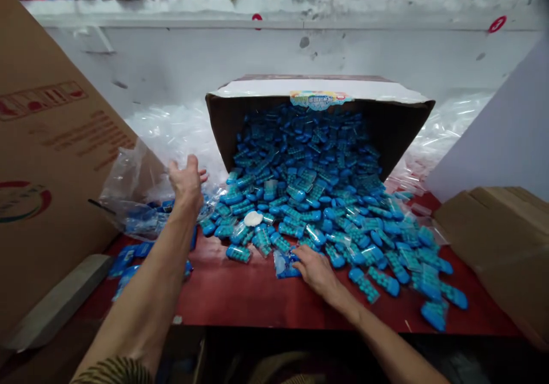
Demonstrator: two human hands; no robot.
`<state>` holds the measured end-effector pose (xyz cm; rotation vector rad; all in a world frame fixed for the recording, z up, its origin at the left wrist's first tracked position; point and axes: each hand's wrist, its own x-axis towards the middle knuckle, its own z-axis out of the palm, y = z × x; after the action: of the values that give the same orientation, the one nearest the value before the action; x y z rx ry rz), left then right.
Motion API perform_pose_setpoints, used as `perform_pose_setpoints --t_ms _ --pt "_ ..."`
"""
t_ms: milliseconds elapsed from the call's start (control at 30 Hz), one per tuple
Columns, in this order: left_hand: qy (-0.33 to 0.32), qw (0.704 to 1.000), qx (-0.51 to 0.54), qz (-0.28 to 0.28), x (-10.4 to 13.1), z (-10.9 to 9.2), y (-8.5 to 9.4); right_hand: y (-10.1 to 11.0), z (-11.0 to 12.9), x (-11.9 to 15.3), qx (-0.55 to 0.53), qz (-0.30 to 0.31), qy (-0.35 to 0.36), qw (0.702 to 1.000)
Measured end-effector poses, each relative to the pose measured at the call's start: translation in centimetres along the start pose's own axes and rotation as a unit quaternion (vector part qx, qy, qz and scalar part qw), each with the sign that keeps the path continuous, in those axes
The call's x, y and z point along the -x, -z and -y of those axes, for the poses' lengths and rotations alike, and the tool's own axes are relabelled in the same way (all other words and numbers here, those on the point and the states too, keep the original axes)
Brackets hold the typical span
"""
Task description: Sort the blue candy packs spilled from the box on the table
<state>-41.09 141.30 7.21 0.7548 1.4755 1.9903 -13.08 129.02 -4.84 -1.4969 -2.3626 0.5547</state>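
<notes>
Your left hand (186, 181): spread, by clear bag (124, 187), centre-left.
Your right hand (316, 270): at blue packet (283, 265), lower centre; can't tell grip.

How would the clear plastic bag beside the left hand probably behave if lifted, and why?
The clear plastic bag would likely flop, since its see-through film looks thin and wrinkled. Its shiny highlights suggest it may be slippery. Blue packets showing through it, if inside, could shift.
</notes>
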Motion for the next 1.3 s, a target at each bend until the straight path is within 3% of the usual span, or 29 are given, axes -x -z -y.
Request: perform_pose_setpoints --t_ms 67,100,167,233,300,400,500,600,667,733,833,900,1100,1300 --pt "-0.049 0.997 -0.066 0.001 1.1 0.8 0.1 -1.3 0.3 0.4 0.086 0.007 -0.01 0.996" --pt "-0.05 0.993 -0.091 0.047 2.8 1.7 0.3 -1.9 0.4 0.4 0.12 0.003 -0.017 0.993" --pt "-0.001 0.98 -0.142 0.136 7.4 4.1 1.2 -3.0 0.4 0.4 0.162 -0.013 -0.026 0.986" --pt "0.07 0.964 -0.183 0.181 12.2 6.5 2.4 -3.7 0.2 0.2 0.173 -0.031 -0.025 0.984" --pt "0.099 0.955 -0.2 0.193 15.8 8.2 3.8 -3.9 -0.1 0.2 0.173 -0.045 -0.018 0.984" --pt "0.147 0.951 -0.202 0.185 18.6 9.3 5.0 -2.9 -0.1 0.1 0.171 -0.069 -0.006 0.983" --pt "0.235 0.927 -0.183 0.226 19.4 9.0 4.3 -0.5 0.5 -0.1 0.157 -0.117 0.017 0.981" --pt "0.326 0.892 -0.094 0.299 19.8 8.4 2.1 2.1 1.2 -0.6 0.12 -0.155 0.054 0.979" --pt "0.355 0.881 -0.023 0.312 20.1 8.2 0.6 3.2 1.3 -1.0 0.04 -0.171 0.065 0.982" --pt "0.358 0.883 0.018 0.304 20.4 8.3 -0.5 3.6 1.0 -1.5 -0.129 -0.177 0.02 0.976" --pt "0.355 0.886 0.023 0.298 20.8 8.6 -1.2 3.2 0.0 -1.9 -0.414 -0.112 -0.098 0.898" --pt "0.354 0.888 0.016 0.294 21.1 8.8 -1.3 2.8 -0.6 -1.9 -0.491 -0.063 -0.128 0.859" --pt "0.344 0.889 0.026 0.3 21.7 8.5 -2.5 2.2 -0.9 -1.5 -0.482 -0.077 -0.145 0.861" --pt "0.372 0.857 0.028 0.355 21.6 8.3 -2.7 3.4 -1.6 -0.5 -0.403 -0.086 -0.162 0.897"
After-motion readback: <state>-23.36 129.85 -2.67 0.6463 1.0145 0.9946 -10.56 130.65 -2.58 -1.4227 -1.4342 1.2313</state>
